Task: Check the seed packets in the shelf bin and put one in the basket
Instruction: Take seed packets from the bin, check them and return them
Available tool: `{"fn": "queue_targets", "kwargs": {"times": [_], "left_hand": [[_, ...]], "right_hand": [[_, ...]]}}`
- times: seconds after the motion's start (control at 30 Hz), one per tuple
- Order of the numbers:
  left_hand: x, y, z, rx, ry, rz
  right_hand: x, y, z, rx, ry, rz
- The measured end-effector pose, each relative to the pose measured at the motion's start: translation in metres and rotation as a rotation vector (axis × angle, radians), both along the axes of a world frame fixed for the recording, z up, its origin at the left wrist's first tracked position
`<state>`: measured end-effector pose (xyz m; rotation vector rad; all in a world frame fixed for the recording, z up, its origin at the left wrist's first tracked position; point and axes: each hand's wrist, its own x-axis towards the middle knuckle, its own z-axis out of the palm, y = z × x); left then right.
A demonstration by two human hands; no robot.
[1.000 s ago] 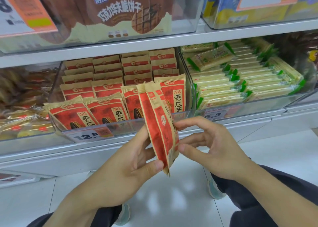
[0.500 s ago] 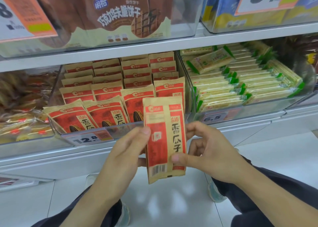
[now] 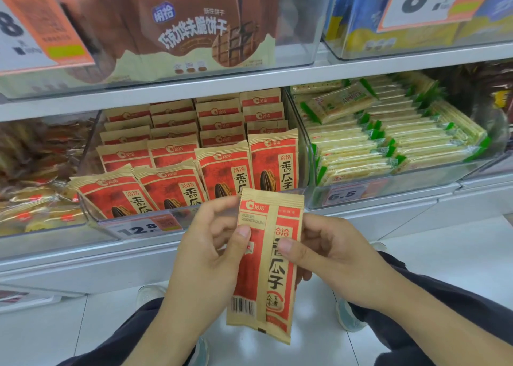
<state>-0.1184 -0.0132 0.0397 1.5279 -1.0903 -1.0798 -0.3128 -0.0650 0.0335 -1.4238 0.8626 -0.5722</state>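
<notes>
Left hand (image 3: pixel 211 257) and right hand (image 3: pixel 330 257) raised side by side; thumbs forward, fingers curled, pinching

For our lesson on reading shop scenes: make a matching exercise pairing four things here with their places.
Things:
1. held seed packet
2. seed packet bin
3. green-edged cracker packs
4. chocolate wafer pack

Places:
A. upper shelf
B. right of the seed bin
C. between left hand and right hand
D. behind the 12.8 tag

Pairs: 1-C, 2-D, 3-B, 4-A
</notes>
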Motion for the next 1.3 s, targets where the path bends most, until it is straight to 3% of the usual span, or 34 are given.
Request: {"fn": "queue_targets", "kwargs": {"times": [0.3, 0.6, 0.83, 1.07, 1.3], "left_hand": [[-0.009, 0.004, -0.003, -0.005, -0.179, -0.030], [-0.010, 0.003, -0.005, 0.073, -0.506, -0.086], [-0.013, 0.002, -0.003, 0.099, -0.620, -0.192], [-0.013, 0.002, -0.008, 0.118, -0.514, -0.232], [-0.015, 0.005, -0.007, -0.007, -0.287, -0.327]], "right_hand": [[0.002, 0.003, 0.000, -0.061, 0.072, 0.035], [0.002, 0.005, -0.002, -0.255, 0.224, 0.100], [0.002, 0.004, -0.006, -0.287, 0.249, 0.109], [0.001, 0.004, -0.008, -0.274, 0.231, 0.065], [-0.005, -0.010, 0.002, -0.123, 0.048, -0.266]]}}
